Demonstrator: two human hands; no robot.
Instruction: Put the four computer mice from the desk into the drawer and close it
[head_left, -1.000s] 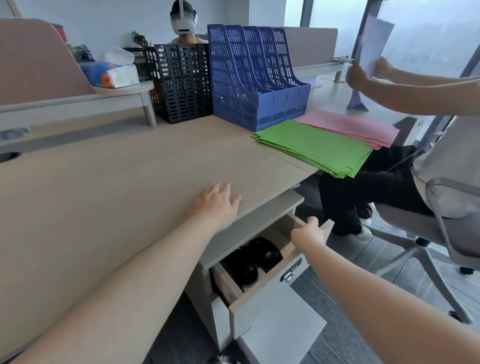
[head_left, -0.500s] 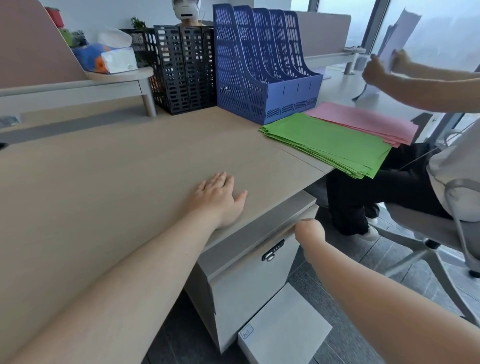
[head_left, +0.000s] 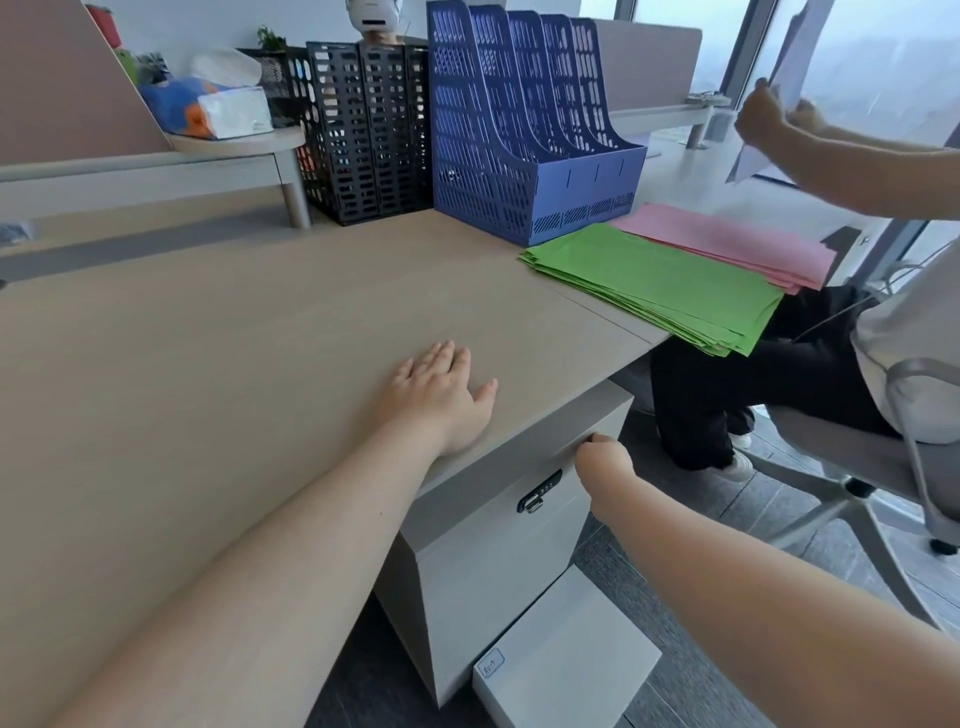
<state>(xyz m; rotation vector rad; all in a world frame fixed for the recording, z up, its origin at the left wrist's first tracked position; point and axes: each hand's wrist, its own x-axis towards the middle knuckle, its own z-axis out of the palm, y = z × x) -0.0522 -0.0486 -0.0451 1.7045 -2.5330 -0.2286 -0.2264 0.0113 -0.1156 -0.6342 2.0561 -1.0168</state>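
The left hand lies flat and open near the desk edge, likely for balance. The right hand, curled with nothing in it, presses the drawer front shut.

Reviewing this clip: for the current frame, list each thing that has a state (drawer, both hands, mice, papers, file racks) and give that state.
drawer: shut, front flush with the cabinet
left hand: flat on the desk, palm down, holding nothing
right hand: closed, against the drawer's top edge
mice: none in sight
green papers: stacked, overhanging the desk edge
pink papers: stacked flat
blue file rack: upright, looks empty
black file rack: upright
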